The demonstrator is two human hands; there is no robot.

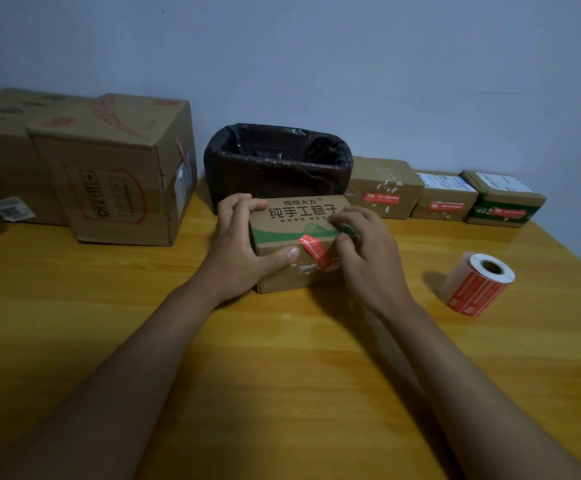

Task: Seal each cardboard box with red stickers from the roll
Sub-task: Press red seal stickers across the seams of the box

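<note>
On the yellow wooden table (282, 341), right in front of the person, sits a small cardboard box (299, 233) with green print. The left hand (244, 251) wraps round its left side, thumb pressed on the front, so the box cannot slide. The right hand (362, 251) bends its fingers over the top right edge, beside a red sticker (315, 251) that lies slanted across the seam. I think it is rubbing the sticker down so the flap stays closed. The sticker roll (478, 284) lies on its side to the right, near enough to grab for the next one. Three small boxes (445, 197) stand in a row by the wall, each with a red sticker already, so they look done. A black-lined bin (278, 161) waits just behind, maybe for scraps. Big boxes (109, 168) stand at the left.
</note>
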